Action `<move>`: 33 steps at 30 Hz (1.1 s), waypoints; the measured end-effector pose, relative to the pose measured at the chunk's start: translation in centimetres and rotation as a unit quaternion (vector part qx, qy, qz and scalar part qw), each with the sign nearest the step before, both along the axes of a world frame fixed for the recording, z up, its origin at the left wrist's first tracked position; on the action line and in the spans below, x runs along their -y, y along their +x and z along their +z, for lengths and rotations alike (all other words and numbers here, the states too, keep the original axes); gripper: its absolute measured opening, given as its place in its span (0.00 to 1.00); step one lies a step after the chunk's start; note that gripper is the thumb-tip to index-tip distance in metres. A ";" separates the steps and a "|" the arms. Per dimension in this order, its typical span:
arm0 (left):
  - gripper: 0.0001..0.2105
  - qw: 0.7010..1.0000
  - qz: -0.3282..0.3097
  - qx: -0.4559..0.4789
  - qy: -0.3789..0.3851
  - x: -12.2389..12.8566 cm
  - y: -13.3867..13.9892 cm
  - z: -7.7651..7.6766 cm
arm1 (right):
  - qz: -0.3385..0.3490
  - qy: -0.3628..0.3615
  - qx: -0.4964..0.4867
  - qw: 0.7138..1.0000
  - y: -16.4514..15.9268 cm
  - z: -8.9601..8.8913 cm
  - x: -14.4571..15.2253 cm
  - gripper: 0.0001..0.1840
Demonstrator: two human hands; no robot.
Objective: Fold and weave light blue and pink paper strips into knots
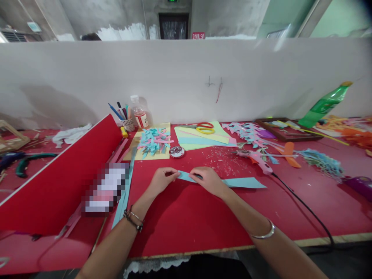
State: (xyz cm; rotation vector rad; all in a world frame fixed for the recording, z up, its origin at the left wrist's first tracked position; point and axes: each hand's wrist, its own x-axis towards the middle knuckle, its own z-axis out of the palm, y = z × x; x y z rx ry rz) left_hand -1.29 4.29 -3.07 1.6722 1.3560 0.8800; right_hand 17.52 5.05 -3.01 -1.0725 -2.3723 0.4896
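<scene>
Forearms reach in from the near edge, and out front the left hand pinches the very end of a blue paper strip while the right hand grips it just beside — thumb and fingers closed on it, the loose tail poking out past the right wrist! Uneven pull between those two pinches could skew or crease the strip, and beyond the right hand lies a pink glue gun — one careless sweep might knock it.
</scene>
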 end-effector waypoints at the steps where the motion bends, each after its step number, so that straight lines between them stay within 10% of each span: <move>1: 0.11 1.000 -0.001 -0.004 -0.004 0.0 0.0 0.0 | 0.002 -0.003 0.002 1.000 0.0 0.0 0.0 0.13; 33: 0.10 0.988 -0.053 -0.091 0.117 -0.6 -1.7 0.1 | 0.012 -0.021 0.046 0.999 0.3 0.0 0.0 0.14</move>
